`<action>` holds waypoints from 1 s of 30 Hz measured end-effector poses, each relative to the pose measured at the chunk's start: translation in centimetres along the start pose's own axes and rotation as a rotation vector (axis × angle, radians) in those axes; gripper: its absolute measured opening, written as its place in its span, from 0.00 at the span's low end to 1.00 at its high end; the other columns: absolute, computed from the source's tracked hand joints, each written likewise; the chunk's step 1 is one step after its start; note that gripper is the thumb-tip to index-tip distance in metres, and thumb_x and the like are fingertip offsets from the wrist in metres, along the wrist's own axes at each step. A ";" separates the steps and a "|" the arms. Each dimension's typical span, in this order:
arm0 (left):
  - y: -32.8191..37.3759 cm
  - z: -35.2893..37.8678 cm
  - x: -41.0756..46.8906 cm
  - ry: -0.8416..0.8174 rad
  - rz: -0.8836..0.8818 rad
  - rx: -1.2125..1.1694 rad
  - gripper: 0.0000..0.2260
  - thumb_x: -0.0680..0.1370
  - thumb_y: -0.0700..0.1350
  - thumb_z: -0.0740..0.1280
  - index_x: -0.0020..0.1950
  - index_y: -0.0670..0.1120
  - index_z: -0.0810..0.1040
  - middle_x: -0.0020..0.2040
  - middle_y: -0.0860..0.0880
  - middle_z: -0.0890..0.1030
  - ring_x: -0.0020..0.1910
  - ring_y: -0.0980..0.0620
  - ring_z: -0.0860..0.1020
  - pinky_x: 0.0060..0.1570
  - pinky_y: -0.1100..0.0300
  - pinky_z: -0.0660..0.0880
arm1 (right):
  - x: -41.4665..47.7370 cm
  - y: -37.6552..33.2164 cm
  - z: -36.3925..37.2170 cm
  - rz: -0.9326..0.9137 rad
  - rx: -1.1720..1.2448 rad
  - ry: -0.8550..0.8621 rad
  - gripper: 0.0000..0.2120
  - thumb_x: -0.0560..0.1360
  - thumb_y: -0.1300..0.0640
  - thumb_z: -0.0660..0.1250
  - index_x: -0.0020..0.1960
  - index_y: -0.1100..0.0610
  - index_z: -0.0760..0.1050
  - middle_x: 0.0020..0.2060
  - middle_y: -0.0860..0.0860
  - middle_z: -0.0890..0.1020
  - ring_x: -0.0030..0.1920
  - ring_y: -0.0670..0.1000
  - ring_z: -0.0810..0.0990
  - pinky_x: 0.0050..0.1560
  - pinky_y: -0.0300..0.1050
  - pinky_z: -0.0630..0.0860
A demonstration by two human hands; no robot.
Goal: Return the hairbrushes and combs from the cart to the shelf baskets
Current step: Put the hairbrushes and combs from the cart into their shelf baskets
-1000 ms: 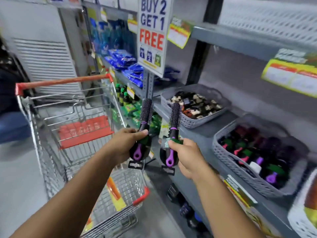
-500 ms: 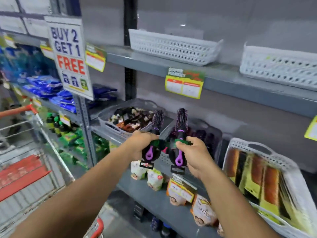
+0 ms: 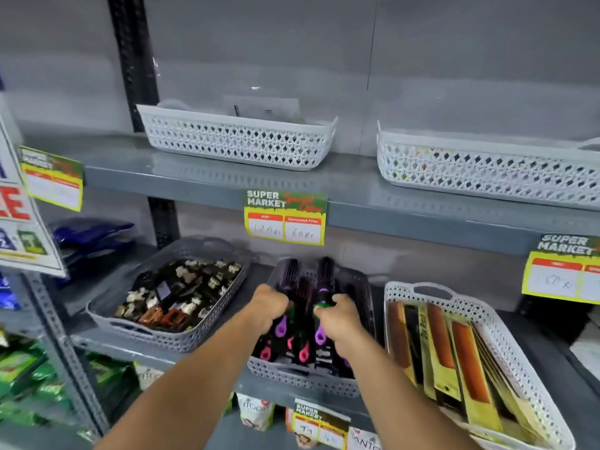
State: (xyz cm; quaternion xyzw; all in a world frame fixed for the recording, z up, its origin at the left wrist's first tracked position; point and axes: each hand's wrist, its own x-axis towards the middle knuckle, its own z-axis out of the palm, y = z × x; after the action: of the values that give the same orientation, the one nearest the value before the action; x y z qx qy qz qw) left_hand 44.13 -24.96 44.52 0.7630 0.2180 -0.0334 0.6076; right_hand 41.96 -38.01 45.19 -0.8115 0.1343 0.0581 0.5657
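My left hand [image 3: 268,306] grips a round black hairbrush with a purple handle end [image 3: 287,276]. My right hand [image 3: 339,316] grips a second, matching hairbrush [image 3: 325,277]. Both brushes point away from me, low over the grey brush basket [image 3: 305,380] on the middle shelf. That basket holds several round brushes with pink and purple handle ends. To its right a white basket [image 3: 506,339] holds packaged combs in yellow cards. The cart is out of view.
A grey basket of hair clips [image 3: 136,332] sits left of the brush basket. Two white baskets [image 3: 237,141] [image 3: 487,170] stand on the upper shelf [image 3: 194,177]. Price tags [image 3: 285,219] hang from the shelf edges. A promo sign [image 3: 19,216] juts out at left.
My view swung from the cart to the shelf. Both hands carried the brushes forward and down, from in front of the shelf to just over the brush basket.
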 end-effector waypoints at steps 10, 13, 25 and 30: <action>-3.4 1.0 2.4 0.110 -0.006 0.374 0.19 0.73 0.40 0.65 0.63 0.39 0.70 0.61 0.36 0.78 0.62 0.38 0.77 0.59 0.52 0.74 | 2.6 2.4 4.8 0.103 -0.251 -0.018 0.18 0.75 0.63 0.61 0.64 0.62 0.68 0.57 0.60 0.79 0.50 0.58 0.78 0.43 0.45 0.73; -4.0 1.7 2.7 0.095 -0.019 0.444 0.18 0.74 0.40 0.63 0.64 0.40 0.70 0.62 0.37 0.78 0.62 0.39 0.77 0.59 0.51 0.74 | 3.0 2.9 5.1 0.100 -0.329 -0.001 0.20 0.75 0.63 0.60 0.67 0.61 0.67 0.61 0.61 0.75 0.56 0.59 0.77 0.50 0.46 0.75; -4.6 1.8 3.5 0.052 -0.006 0.568 0.16 0.77 0.43 0.61 0.62 0.39 0.76 0.64 0.36 0.75 0.62 0.39 0.76 0.53 0.52 0.77 | 3.1 3.2 6.3 0.049 -0.731 0.092 0.17 0.79 0.54 0.55 0.65 0.52 0.73 0.68 0.55 0.68 0.64 0.59 0.66 0.60 0.52 0.70; -4.5 2.0 3.9 0.048 -0.002 0.590 0.13 0.78 0.40 0.61 0.60 0.38 0.77 0.63 0.37 0.77 0.59 0.40 0.79 0.53 0.53 0.77 | 2.9 3.2 5.9 0.066 -0.743 0.090 0.16 0.79 0.53 0.57 0.64 0.50 0.74 0.69 0.55 0.64 0.65 0.59 0.65 0.62 0.52 0.69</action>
State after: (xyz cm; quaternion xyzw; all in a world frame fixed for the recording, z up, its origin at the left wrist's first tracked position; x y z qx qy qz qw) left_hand 46.42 -24.91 38.64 0.9070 0.2141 -0.0779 0.3543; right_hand 44.17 -33.96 39.46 -0.9584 0.1549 0.0850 0.2242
